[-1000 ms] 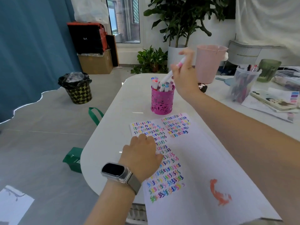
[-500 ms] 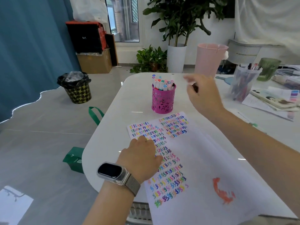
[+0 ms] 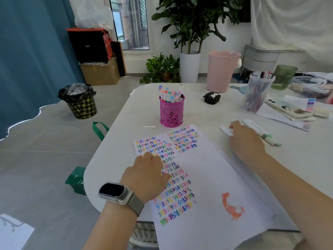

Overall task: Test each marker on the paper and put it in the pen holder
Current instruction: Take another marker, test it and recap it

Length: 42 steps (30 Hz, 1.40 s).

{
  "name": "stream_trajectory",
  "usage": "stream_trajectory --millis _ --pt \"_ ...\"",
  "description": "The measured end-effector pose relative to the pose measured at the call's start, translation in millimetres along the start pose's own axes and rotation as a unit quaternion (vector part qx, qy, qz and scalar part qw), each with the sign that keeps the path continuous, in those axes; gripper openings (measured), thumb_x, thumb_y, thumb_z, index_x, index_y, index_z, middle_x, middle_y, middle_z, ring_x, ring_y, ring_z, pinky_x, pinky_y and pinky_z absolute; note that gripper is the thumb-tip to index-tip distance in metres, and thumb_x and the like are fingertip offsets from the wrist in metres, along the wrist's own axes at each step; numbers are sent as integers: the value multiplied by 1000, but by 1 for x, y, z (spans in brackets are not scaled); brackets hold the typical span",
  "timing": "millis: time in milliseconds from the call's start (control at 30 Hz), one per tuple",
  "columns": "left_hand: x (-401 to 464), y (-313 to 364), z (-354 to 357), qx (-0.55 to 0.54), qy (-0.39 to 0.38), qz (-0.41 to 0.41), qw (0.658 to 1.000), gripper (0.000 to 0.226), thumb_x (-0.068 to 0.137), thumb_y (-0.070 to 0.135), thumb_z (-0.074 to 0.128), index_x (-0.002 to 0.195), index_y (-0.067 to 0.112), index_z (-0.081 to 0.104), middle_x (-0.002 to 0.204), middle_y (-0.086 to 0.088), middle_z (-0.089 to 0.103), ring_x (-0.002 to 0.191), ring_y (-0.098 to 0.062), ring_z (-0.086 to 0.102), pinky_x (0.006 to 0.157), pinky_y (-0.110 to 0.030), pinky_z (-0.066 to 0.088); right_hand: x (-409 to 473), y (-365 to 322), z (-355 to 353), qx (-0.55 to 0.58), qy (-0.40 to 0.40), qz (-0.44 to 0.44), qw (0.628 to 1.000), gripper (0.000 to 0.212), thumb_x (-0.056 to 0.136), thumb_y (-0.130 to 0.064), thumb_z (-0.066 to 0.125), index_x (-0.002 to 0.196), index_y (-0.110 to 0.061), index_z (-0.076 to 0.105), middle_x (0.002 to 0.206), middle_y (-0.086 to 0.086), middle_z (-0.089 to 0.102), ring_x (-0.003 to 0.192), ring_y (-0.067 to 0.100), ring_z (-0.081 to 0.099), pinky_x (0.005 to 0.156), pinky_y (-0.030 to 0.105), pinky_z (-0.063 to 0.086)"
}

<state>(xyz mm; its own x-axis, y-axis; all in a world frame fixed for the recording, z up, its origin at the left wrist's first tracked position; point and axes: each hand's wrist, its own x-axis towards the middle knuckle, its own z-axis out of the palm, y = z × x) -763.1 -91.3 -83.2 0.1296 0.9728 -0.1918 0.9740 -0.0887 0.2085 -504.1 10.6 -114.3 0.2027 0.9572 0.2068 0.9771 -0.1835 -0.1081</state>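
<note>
A white paper (image 3: 214, 179) covered with rows of coloured squiggles lies on the white table (image 3: 140, 114). Beyond it stands a magenta pen holder (image 3: 171, 114) with several markers upright in it. My left hand (image 3: 147, 175), a watch on its wrist, presses flat on the paper's left part. My right hand (image 3: 246, 139) lies over a few loose white markers (image 3: 259, 131) on the table right of the paper; its fingertips touch a white marker (image 3: 225, 130). Whether the fingers grip it is hidden.
A black case (image 3: 211, 99), a pink bucket (image 3: 222, 71), a clear tub of pens (image 3: 256, 93), a green cup (image 3: 283, 76), a phone and papers (image 3: 288, 110) stand at the back right. The table's rounded edge is on the left, with a bin (image 3: 80, 103) on the floor.
My right hand dropped a marker into the holder, then swung right and down to the loose markers on the table. My left hand stayed on the paper.
</note>
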Motion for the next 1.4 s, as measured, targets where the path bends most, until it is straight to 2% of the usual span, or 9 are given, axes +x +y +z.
stream_trajectory --millis 167,400,567,700,833,933,1200,1300,1400 --pt "1 0 -1 14 42 -11 999 35 95 45 37 114 20 51 121 1 48 112 -17 47 93 -37 46 -9 -12 -21 202 -142 18 969 18 98 -10 41 107 -7 56 99 12 58 89 25 56 71 29 39" --pt "-1 22 -7 -238 155 45 958 35 94 45 41 121 25 50 123 7 52 93 -5 58 82 -30 49 -52 -41 -78 759 -232 74 604 10 96 -2 48 99 -5 57 81 6 56 67 19 55 62 30 47" --pt "-9 42 -11 -383 68 116 914 22 93 41 45 101 21 50 84 -1 64 48 2 53 48 -19 42 -68 -59 -73 755 -270 35 597 12 96 -13 52 90 -6 59 89 9 63 70 18 59 64 28 53" --pt "-6 40 -7 -190 180 139 955 24 97 42 32 86 23 42 60 5 44 51 -13 41 53 -34 37 -71 -66 -77 774 -268 37 573 22 95 -23 53 78 -11 58 72 4 65 63 16 55 65 29 50" --pt "-12 46 0 -5 168 149 974 35 96 50 13 103 27 38 67 6 43 63 -19 46 61 -32 38 -72 -69 -79 858 -306 139 388 52 96 -39 46 51 -19 32 45 -2 25 48 16 33 55 27 40" --pt "-19 62 4 18 168 174 970 47 82 59 -8 80 27 28 66 4 42 65 -22 51 61 -33 39 -65 -66 -77 863 -311 208 338 53 99 -37 40 51 -22 22 38 -5 15 31 11 18 37 19 18" --pt "-14 66 -11 -265 77 164 947 43 94 48 29 62 19 36 58 0 49 55 -20 49 59 -36 45 -32 -63 -81 883 -241 212 342 43 85 -11 41 48 -21 23 33 -6 16 23 10 16 34 12 10" --pt "-34 40 -5 -403 -47 128 905 50 91 52 35 55 17 39 44 2 46 44 -13 47 57 -26 41 12 -14 -82 937 -64 237 249 40 73 0 40 40 -17 23 34 -5 20 26 10 19 33 12 14" --pt "-41 13 1 -284 43 87 954 57 79 68 22 62 18 43 54 -7 54 50 -12 53 63 -36 47 22 12 -67 950 -62 207 224 50 100 -23 35 50 -16 30 41 -4 24 34 10 24 37 15 25"
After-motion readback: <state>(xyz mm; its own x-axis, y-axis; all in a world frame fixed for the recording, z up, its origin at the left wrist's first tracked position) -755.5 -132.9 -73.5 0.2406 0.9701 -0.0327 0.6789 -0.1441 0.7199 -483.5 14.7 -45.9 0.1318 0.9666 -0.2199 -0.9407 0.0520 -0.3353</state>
